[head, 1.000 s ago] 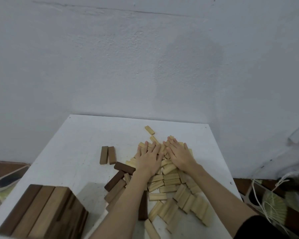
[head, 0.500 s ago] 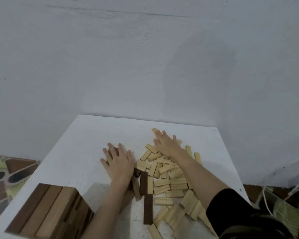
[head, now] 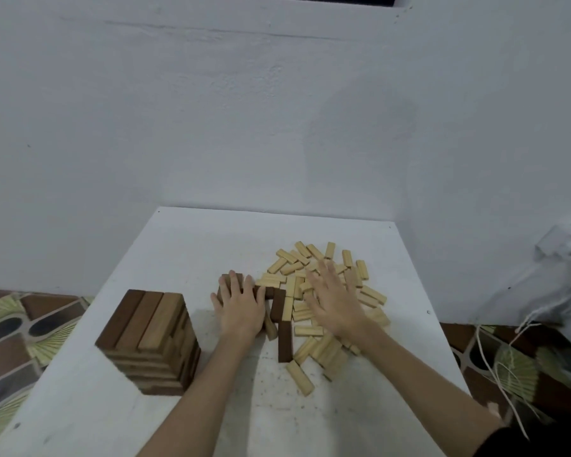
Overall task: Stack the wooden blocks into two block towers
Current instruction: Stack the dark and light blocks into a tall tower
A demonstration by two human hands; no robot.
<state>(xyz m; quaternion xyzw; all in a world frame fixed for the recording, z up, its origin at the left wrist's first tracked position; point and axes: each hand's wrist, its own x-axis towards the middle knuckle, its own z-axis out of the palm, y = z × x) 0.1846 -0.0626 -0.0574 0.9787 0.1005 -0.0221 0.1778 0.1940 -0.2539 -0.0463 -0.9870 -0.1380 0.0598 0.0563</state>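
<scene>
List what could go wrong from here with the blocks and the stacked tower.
1. The left hand lies flat on dark blocks close to the built tower; a sideways sweep might knock it.
2. The right hand is spread over the pale block pile; the nearest pale block lies loose toward the table front and could slide off.

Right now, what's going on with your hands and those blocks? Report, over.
Left hand flat on dark blocks. Right hand flat on the light block pile. One dark tower stands left; second not started. Nothing blocking.
</scene>
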